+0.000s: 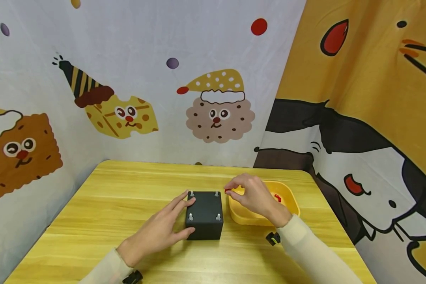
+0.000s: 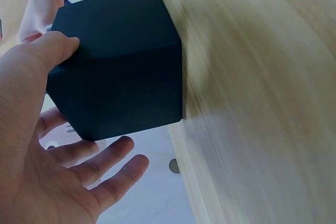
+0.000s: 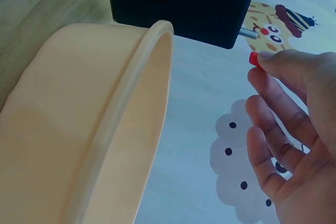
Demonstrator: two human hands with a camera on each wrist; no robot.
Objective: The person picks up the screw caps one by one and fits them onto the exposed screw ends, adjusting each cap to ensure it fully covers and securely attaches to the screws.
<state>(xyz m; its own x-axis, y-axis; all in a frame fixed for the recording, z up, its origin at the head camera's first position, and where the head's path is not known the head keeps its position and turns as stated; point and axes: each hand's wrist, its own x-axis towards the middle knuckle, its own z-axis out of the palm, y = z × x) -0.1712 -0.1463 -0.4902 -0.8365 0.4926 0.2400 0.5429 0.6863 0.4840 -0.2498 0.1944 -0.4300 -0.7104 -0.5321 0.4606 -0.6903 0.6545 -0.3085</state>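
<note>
A black box stands on the wooden table with several threaded metal screws sticking up from its top corners. My left hand holds the box from its left side, the thumb on the near face and the index finger at the far left corner. In the left wrist view the other fingers spread beyond the box. Thumb and index finger of my right hand pinch a small red cap. It is close to the box's far right screw, apart from it.
Right of the box sits a yellow plastic tray, partly under my right hand. Several small red pieces lie in it. The wooden table ends at a printed cloth backdrop behind and at the sides.
</note>
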